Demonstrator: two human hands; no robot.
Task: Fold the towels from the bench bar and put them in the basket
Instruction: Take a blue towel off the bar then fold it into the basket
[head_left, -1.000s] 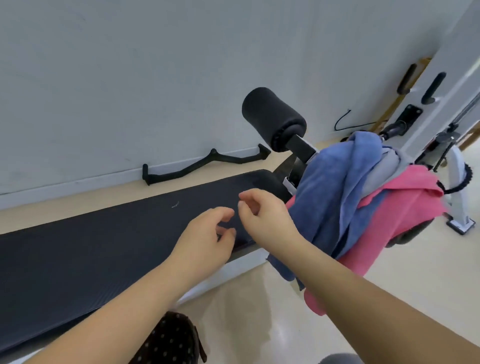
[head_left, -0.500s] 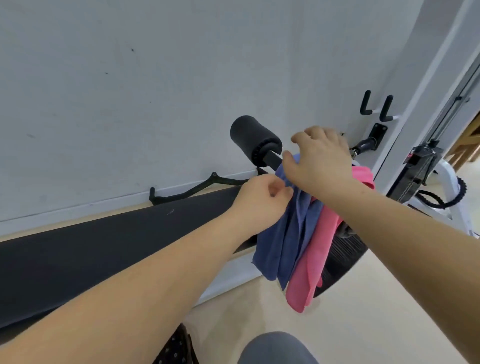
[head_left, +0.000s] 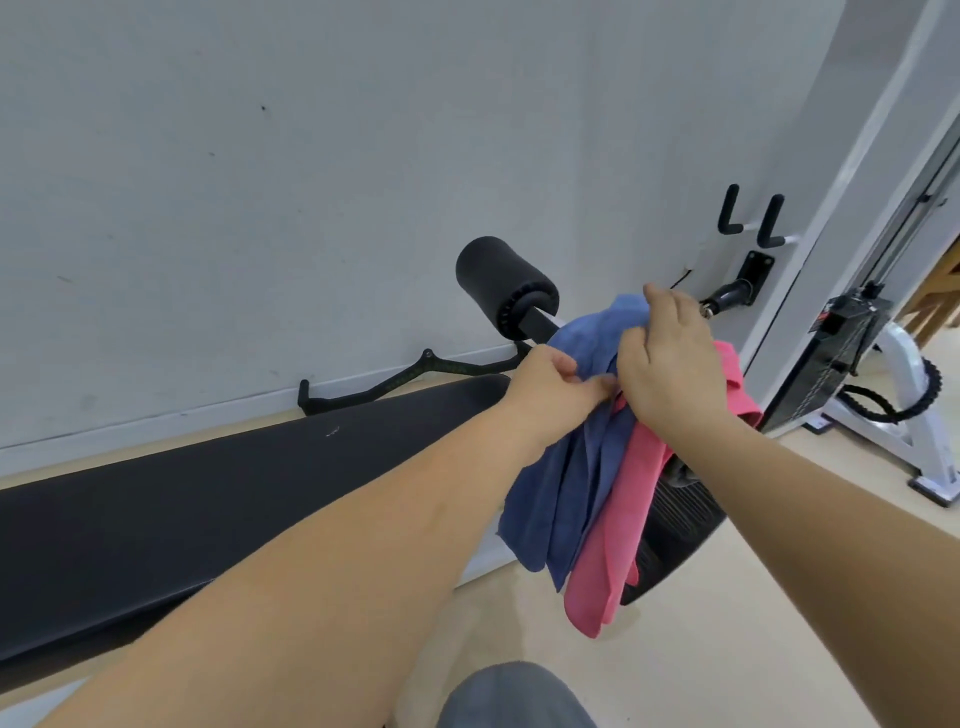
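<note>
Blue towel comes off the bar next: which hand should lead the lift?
Right, probably. The right hand lies over the crest of the blue towel on the bar, fingers curled into it, so it can lift straight up. The left hand pinches only a side fold, lower down.

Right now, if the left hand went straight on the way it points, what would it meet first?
The left hand pinches the blue towel; going on, it would likely run into the right hand, which grips the same towel just beyond it. Depth between them is hard to judge.
</note>
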